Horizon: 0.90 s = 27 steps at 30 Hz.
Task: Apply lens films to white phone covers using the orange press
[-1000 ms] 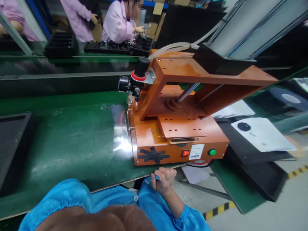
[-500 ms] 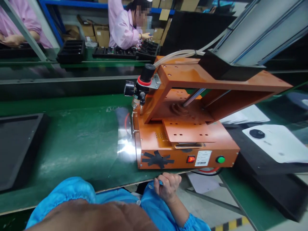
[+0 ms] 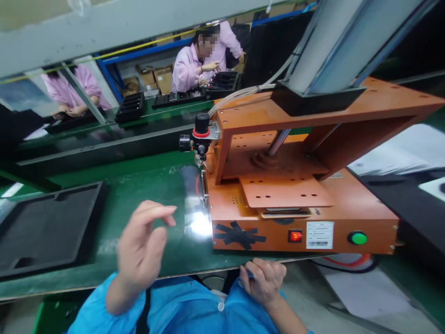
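Observation:
My left hand (image 3: 142, 248) hangs above the green tabletop, left of an orange press (image 3: 347, 232). Its thumb and bent fingers are apart, with nothing between them. Curled closed at the table's front edge, below the press, is my right hand (image 3: 264, 280); whatever it may hold is hidden. The press front carries a lit red switch (image 3: 295, 236), a white label (image 3: 320, 235) and a green button (image 3: 359, 238). Under its upper plate (image 3: 285, 192), a thin flat piece (image 3: 285, 213) shows in part. A black regulator (image 3: 201, 132) is fixed to the press's left side.
A black foam tray (image 3: 52, 222) lies at the left of the table. Clear film (image 3: 196, 218) lies against the press's left side. White sheets (image 3: 403, 148) are at the right. Co-workers in pink sit across the line beside black trays (image 3: 130, 106).
My left hand has come down from close to the camera to above the table. The right hand remains curled at the table edge. The camera's view has turned left and upward.

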{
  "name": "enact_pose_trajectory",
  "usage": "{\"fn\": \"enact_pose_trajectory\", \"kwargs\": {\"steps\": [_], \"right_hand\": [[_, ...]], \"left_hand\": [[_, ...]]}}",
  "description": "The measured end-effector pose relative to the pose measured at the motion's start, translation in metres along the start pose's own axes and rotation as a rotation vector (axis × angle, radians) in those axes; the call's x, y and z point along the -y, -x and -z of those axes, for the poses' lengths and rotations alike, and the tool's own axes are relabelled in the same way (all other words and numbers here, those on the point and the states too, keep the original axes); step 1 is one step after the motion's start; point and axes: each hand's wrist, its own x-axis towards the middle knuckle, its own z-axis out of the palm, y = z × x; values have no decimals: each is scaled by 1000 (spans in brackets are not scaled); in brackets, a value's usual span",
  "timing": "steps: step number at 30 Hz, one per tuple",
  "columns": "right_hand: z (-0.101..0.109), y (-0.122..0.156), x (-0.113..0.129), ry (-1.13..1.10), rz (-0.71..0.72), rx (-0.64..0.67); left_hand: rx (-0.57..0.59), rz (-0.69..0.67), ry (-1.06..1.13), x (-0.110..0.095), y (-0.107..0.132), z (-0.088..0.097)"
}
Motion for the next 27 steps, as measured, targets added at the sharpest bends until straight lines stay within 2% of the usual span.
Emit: {"fn": "enact_pose_trajectory", "kwargs": {"steps": [2,4,5,7,9,11,15,18,20,24,27], "right_hand": [[-3,4,1,-17,-7,5],[-5,6,2,-41,-28,-15],[-6,5,3,-54,-41,-26],[-5,3,4,-71,-50,-32],[-2,-1,4,-62,-26,-23],[0,-4,2,-42,2,-19],[1,-4,-1,-33,23,-12],[2,-1,-3,-18,50,-14],[3,-2,-2,-17,49,-4],[5,-7,1,-29,28,13],[4,-9,2,-18,29,-4]], "left_hand": [[230,-62,-314,42,19,-13],[466,-135,-569,78,53,-16],[548,-133,-664,90,74,-14],[629,-86,-794,98,112,-5],[626,-24,-861,91,139,4],[586,17,-867,78,150,7],[514,65,-770,62,133,-10],[612,-12,-692,63,117,-28],[628,-57,-665,66,116,-34],[432,-31,-647,70,131,-27],[353,-33,-620,69,139,-22]]}}
